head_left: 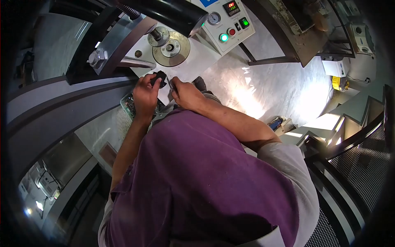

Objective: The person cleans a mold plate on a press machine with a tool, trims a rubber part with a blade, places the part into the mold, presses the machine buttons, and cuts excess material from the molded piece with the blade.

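My left hand (145, 95) pinches a small black lump-like piece (160, 78) between thumb and fingers, just in front of the machine's white table. Close to its right, my right hand (188, 95) is closed around a thin, dark, tool-like thing (169, 81). The tip of this thing points toward the black piece; its kind is hard to tell, since my fingers cover most of it. Beyond both hands lies a round metal plate (181, 57) with a raised hub, set on the white table (197, 68).
A steel post and a black cylinder (173, 14) overhang the plate. The control box (226, 26) carries a gauge, a lit display and buttons. Below my left hand stands a bin (128, 105) of small parts. A dark metal bench (284, 45) stands right, perforated black panels (366, 164) lower right.
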Action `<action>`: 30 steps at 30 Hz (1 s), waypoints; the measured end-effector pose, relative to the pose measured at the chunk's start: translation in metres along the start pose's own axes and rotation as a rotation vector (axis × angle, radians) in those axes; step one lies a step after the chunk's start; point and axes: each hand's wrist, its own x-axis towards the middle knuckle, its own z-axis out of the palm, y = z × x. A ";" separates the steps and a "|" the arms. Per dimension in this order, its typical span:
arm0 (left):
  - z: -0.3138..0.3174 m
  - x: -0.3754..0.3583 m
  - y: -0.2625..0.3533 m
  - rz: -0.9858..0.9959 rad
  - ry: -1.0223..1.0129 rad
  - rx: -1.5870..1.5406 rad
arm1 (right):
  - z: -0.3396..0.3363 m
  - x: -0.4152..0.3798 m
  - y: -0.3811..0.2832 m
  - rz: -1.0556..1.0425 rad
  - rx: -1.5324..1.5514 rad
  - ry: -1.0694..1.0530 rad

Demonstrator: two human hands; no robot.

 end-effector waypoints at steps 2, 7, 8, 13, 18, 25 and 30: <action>-0.002 0.001 0.001 0.001 0.002 0.012 | 0.000 -0.001 -0.005 0.020 0.065 0.017; -0.001 0.000 -0.002 -0.005 -0.028 0.031 | -0.005 0.000 -0.007 0.060 0.035 -0.057; -0.002 0.000 -0.002 -0.006 -0.024 0.032 | -0.005 0.000 -0.007 0.055 0.049 -0.055; -0.001 0.001 0.001 0.010 -0.016 0.060 | -0.007 0.001 -0.005 0.078 0.132 -0.105; 0.002 -0.002 0.001 -0.075 -0.011 0.061 | -0.007 0.002 -0.001 0.039 0.114 -0.110; 0.003 -0.003 0.004 -0.177 -0.021 0.034 | -0.010 0.002 -0.004 0.089 0.172 -0.130; 0.008 -0.007 0.001 -0.132 -0.014 0.108 | -0.017 0.002 -0.004 0.078 0.129 -0.141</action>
